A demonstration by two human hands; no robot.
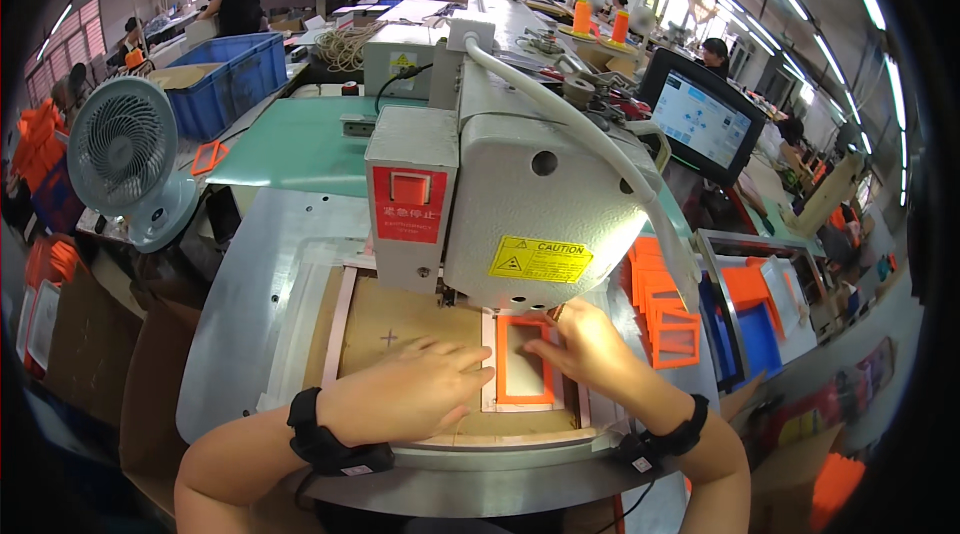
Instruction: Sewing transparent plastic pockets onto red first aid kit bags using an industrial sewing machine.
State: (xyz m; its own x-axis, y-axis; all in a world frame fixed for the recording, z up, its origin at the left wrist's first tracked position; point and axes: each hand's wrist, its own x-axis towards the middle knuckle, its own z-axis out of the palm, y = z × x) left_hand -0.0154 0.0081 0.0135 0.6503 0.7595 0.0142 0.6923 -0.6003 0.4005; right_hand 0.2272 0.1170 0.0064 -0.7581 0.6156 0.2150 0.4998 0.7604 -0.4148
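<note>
Fingers (pixel 478 362) of the left hand (pixel 425 389) lie flat and stretched out, pressing on the brown template board (pixel 400 329) with the tips reaching the left edge of the orange frame piece (pixel 524 362). They grip nothing; they only push down. The right hand (pixel 590 349) is also open and flat, its fingertips resting on the upper right side of the same orange piece, so the piece lies between the two hands and is touched from both sides.

The orange frame piece sits inside a pale rectangular cut-out of the template, just in front of and below the head of the grey sewing machine (pixel 520 204). The needle area is right behind the top edge of the piece, partly hidden by the machine body. I judge that the piece is already laid in its place and the hands are now seating and smoothing it; the stitching itself does not seem started, but I cannot see thread on the piece clearly.

At the right of the machine a stack of orange frames (pixel 665 319) lies beside a blue tray (pixel 760 339); whether these are finished or waiting I cannot tell. Further right stands a touch screen (pixel 700 124). At the left a small white fan (pixel 125 159) stands near a blue crate (pixel 235 74), and other people work at tables far behind.
</note>
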